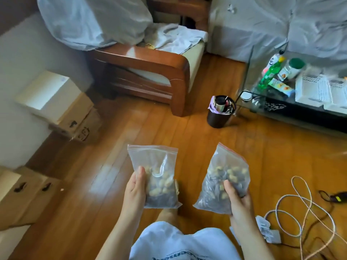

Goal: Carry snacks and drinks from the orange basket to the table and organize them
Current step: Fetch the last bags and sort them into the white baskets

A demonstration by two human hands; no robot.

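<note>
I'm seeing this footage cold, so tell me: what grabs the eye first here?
Front and centre, two clear zip bags of mixed nuts and dark seeds, one in the left hand and one in the right hand, held above the wooden floor. At upper right, a glass table already carries a green bottle and a white jar. A small dark bin stands on the floor beside it.
</note>
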